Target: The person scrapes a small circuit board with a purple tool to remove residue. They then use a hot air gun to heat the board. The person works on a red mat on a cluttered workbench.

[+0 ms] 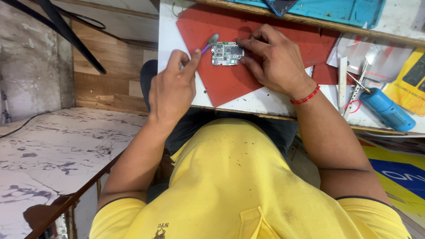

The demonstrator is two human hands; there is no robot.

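A small green circuit board lies on a red mat on the white workbench. My right hand, with a red thread band at the wrist, rests on the mat, and its fingers press the board's right and top edges. My left hand grips a purple-handled brush. The brush's grey bristle head sits just off the board's upper left corner.
A blue cylindrical tool, metal tweezers and a white strip lie right of the mat. A yellow packet sits at the far right and a teal mat at the bench's back. Marble-patterned floor lies to the left.
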